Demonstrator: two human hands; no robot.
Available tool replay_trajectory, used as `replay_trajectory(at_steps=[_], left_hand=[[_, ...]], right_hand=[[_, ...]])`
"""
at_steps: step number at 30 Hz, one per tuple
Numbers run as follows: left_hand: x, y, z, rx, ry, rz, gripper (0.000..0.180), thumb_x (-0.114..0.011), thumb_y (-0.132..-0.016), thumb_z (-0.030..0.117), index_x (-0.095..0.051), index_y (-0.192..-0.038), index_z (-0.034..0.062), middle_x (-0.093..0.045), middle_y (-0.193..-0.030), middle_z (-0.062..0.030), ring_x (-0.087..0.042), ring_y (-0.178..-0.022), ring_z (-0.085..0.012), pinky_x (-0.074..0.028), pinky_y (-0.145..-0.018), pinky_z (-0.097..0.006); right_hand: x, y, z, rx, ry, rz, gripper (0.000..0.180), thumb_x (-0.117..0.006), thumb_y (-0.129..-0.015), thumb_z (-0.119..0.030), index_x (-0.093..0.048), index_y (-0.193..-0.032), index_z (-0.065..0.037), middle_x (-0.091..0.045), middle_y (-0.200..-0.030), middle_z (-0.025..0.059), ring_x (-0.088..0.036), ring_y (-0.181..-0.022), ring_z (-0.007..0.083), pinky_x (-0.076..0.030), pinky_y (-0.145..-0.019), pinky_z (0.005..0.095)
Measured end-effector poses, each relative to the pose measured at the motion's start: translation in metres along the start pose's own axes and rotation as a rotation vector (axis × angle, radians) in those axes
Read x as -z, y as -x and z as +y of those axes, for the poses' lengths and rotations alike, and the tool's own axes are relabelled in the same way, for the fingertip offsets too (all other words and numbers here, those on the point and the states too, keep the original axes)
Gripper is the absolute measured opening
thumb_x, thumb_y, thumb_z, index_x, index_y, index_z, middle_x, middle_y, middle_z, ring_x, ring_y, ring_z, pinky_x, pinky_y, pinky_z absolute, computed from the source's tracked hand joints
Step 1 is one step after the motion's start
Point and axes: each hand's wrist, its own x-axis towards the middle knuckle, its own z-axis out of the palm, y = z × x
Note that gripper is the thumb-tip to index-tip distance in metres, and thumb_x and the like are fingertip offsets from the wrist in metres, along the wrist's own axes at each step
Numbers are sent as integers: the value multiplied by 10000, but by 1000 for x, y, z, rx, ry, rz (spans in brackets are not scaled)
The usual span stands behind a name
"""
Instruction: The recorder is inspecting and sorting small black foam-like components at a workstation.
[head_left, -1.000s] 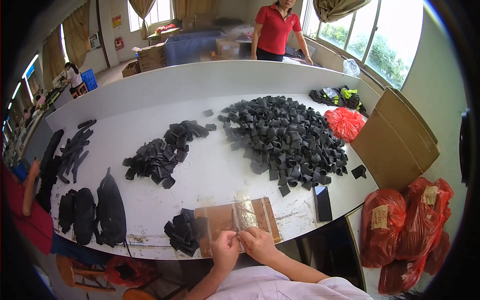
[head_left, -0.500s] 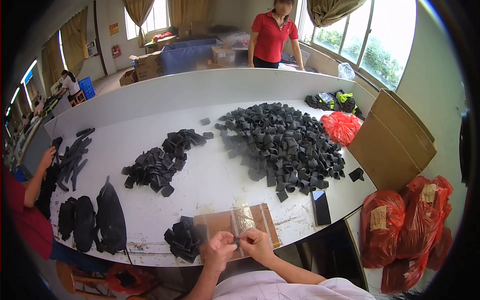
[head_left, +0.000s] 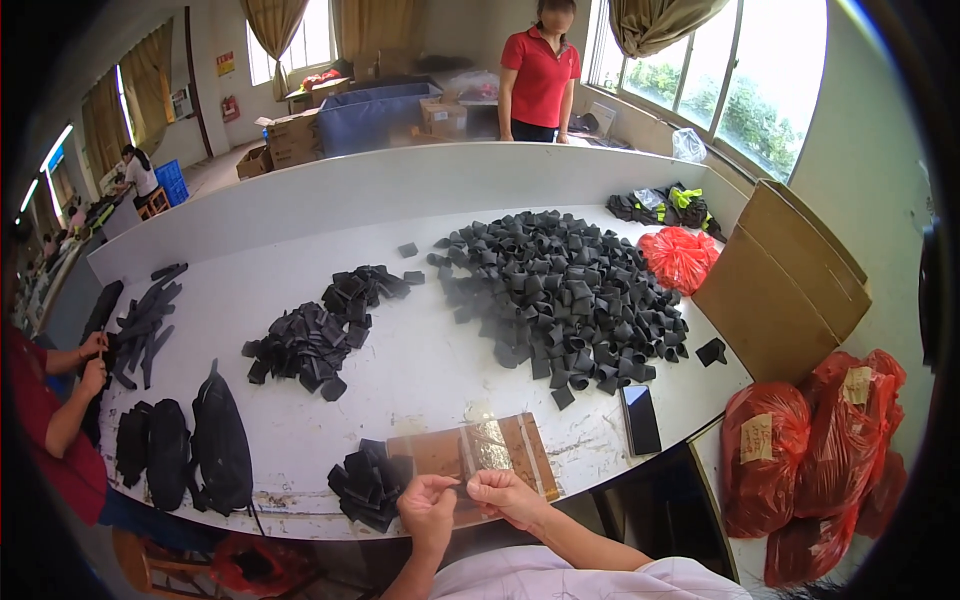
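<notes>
Both hands are held together at the near table (head_left: 420, 370) edge, at 6 o'clock in the head view. The left hand (head_left: 428, 508) and right hand (head_left: 505, 495) are each pinched at the fingertips on something small between them, over the brown card (head_left: 440, 455); what is pinched is too small to be made out. A clear bag (head_left: 487, 443) lies across the card, at 12 o'clock of the hands.

As a judgement, the fine work would be done best with the hands kept low over the card, so that anything slipping is caught there, and with the pinch kept light and steady.

Counted: one small stack of black pieces (head_left: 368, 483) lies at 9 o'clock of the hands, just beside the card. One middle heap (head_left: 320, 330) is seen at 11 o'clock, and one big heap (head_left: 565, 290) at 1 o'clock; the pieces in them are too many to be counted. One phone (head_left: 640, 418) lies at 2 o'clock near the table edge. Three black bundles (head_left: 185, 450) are seen at 9 o'clock. Two large red sacks (head_left: 810, 450) stand at 3 o'clock, and one small red bag (head_left: 680, 258) lies on the table beside a cardboard sheet (head_left: 780, 290). A co-worker's hands (head_left: 93, 362) are at the far left edge.
</notes>
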Motion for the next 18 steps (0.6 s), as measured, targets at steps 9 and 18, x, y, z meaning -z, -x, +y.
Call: replay_trajectory(at_steps=[9, 18], left_hand=[[24, 5, 27, 556, 631, -583, 400, -552, -652, -128, -493, -1039, -46, -587, -760, -123, -469, -475, -69, -298, -386, -165], [-2, 6, 62, 291, 105, -259, 136, -540, -821, -18, -600, -944, -19, -611, -733, -51, -471, -493, -36, -382, -451, -157]], right_hand=[[-8, 12, 1, -67, -101, -155, 180, -591, -841, -233, -551, -748, -84, -495, -689, -31, -421, -577, 53, -351, -526, 175], [-33, 12, -34, 276, 277, 15, 200, -563, -862, -232, -564, -804, -40, -528, -825, 9, -474, -670, 55, -398, -586, 200]])
